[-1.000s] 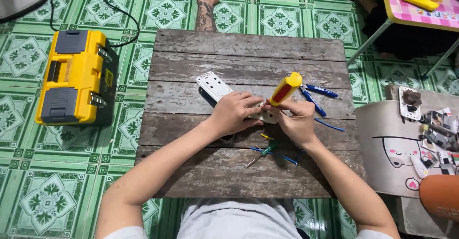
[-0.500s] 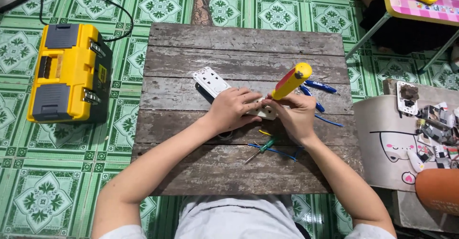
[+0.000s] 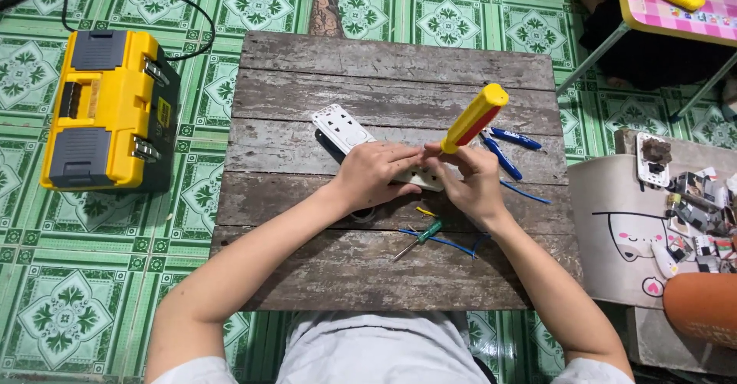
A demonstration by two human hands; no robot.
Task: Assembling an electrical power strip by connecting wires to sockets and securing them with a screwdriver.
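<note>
A yellow toolbox [image 3: 107, 107] sits on the floor at left. On the counter [image 3: 307, 276], the left hand [image 3: 374, 175] now presses flat on a white socket plate [image 3: 418, 177], fingers extended. The right hand [image 3: 470, 180], closed around a yellow-and-red screwdriver [image 3: 474, 117], has tilted it slightly steeper since a second ago. Blue pliers [image 3: 507, 147] lie beyond.

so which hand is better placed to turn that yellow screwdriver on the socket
Right. The right hand already has its grip on the yellow screwdriver, tip down at the white socket plate; the left hand is steadying that plate.
</note>
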